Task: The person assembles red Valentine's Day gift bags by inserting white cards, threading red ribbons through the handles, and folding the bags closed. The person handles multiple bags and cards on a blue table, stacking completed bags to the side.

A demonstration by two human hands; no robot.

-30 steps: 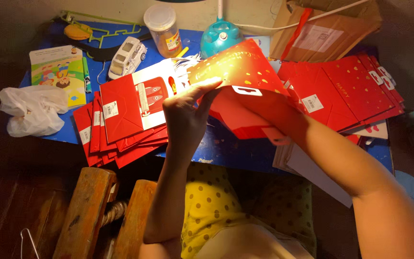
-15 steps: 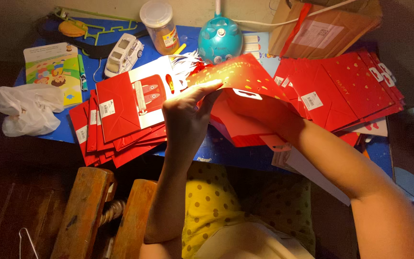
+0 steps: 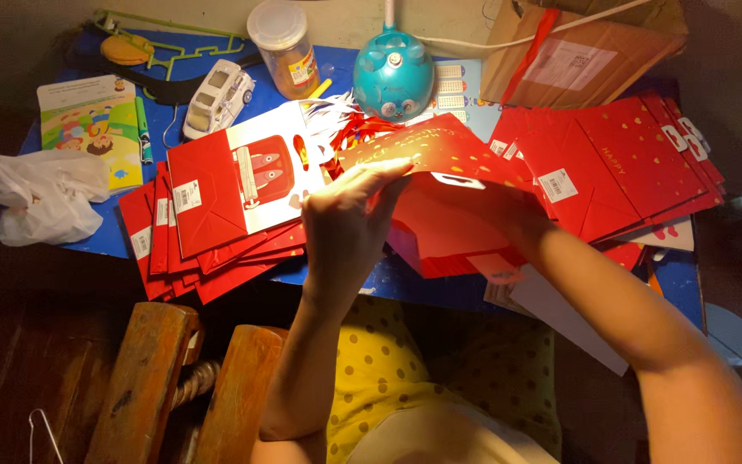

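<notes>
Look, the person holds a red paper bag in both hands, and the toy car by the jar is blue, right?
Not quite: the head view shows the toy car is white. It does sit by the jar, and the left hand and right hand hold the red paper bag.

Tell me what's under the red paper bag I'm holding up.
Under the red paper bag held by the left hand lie more red folded sheets on the blue table. The right hand is hidden inside the bag, and whatever lies beneath those sheets is covered.
</notes>
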